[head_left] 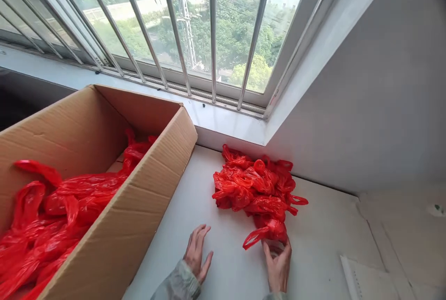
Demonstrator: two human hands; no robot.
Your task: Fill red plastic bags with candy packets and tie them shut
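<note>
A heap of knotted red plastic bags (256, 181) lies on the white tabletop against the wall. At its near end sits one bundled red plastic bag (277, 230), its handle loop sticking out to the left. My right hand (278, 263) has thumb and fingers curved around the near side of that bundle, fingertips against it. My left hand (198, 253) is just above the tabletop, left of the heap, with fingers spread and nothing in it. More loose red plastic bags (83, 193) fill the bottom of a cardboard box (153, 184) on the left.
A barred window (212, 35) with a white sill (230, 123) runs behind the box and heap. The grey wall (365, 105) rises on the right. A white, book-like flat object (369, 279) lies at the lower right of the tabletop (320, 235).
</note>
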